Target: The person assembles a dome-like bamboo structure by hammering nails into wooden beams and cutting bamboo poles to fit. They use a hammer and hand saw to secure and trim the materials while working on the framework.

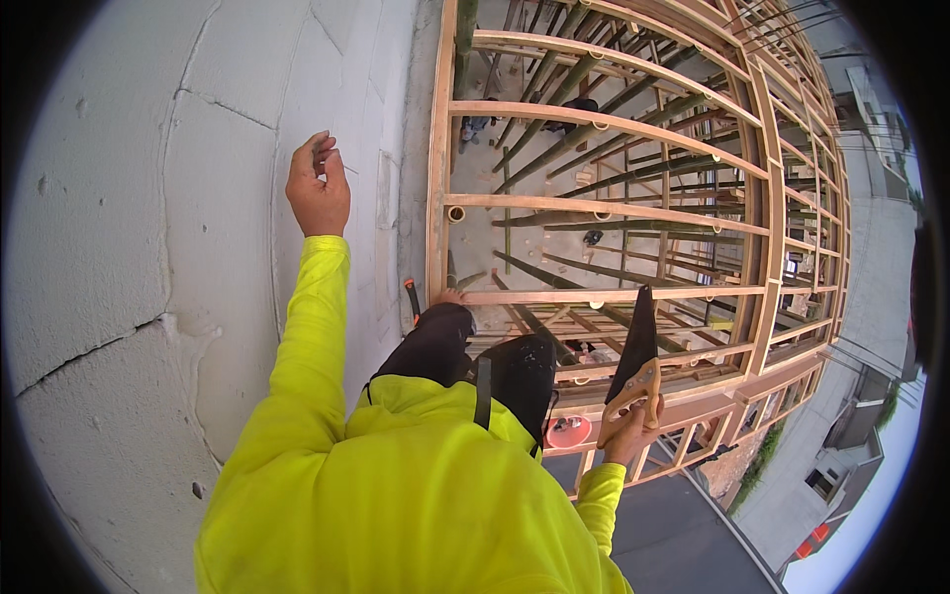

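My left hand (318, 185) is raised against the grey concrete wall (119, 247), with its fingers curled and pinched on something small that I cannot make out. My right hand (631, 428) hangs low at my side and grips the wooden handle of a handsaw (633, 346), whose dark blade points up in front of the timber scaffold frame (604, 208). Both arms wear bright yellow sleeves. A black pouch (520, 374) hangs at my waist, and my dark-clad knee (435, 342) is bent toward the frame.
Bamboo poles (554, 119) cross behind the wooden rails, with ground far below. An orange-handled tool (412, 295) sticks up beside my knee. A round red-and-white object (569, 432) sits low. A street and buildings (841, 465) lie far below at the right.
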The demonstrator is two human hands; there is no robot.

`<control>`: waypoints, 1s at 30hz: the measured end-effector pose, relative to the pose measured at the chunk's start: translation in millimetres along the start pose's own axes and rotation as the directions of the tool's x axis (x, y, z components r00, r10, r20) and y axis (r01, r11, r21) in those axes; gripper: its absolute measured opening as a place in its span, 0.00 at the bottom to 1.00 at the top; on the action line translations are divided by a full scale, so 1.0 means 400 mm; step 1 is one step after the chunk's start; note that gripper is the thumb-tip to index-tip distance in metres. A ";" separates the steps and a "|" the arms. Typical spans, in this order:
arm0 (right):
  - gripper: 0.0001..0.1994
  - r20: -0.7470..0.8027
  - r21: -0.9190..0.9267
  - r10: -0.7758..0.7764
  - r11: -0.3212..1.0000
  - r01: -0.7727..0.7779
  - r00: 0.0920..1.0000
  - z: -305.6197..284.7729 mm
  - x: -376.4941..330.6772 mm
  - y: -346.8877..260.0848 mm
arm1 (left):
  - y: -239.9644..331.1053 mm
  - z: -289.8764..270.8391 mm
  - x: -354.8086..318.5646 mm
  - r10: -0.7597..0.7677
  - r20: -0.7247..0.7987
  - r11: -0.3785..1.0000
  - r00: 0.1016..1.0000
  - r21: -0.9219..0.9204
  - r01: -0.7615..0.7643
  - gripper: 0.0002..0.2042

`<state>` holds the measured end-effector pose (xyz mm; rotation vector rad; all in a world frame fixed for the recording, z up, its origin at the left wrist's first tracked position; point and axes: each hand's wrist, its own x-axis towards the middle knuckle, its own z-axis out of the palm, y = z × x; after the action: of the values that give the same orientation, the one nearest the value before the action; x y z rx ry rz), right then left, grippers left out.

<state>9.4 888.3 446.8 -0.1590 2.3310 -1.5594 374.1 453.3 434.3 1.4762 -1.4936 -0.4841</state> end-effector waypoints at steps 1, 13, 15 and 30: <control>0.25 -0.049 -0.011 0.037 0.999 -0.038 0.998 -0.008 -0.017 -0.018 | 0.017 0.004 0.029 0.050 0.004 0.999 0.999 0.012 -0.050 0.16; 0.19 -0.113 -0.101 0.368 0.920 -0.379 0.923 0.173 -0.029 0.138 | 0.006 0.094 0.195 0.148 -0.012 0.979 0.989 0.143 -0.144 0.21; 0.18 -0.102 -0.091 0.367 0.922 -0.376 0.924 0.272 0.009 0.137 | -0.010 0.149 0.301 0.175 0.004 0.971 0.985 0.166 -0.173 0.21; 0.25 0.180 -0.049 0.227 0.974 -0.222 0.957 0.762 0.353 -0.365 | -0.163 0.249 0.565 0.204 0.110 0.903 0.973 0.362 -0.230 0.19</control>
<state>-35.1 524.6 445.1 -0.0409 2.1442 -1.3423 368.3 198.9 410.8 1.5636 -1.8572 -0.1176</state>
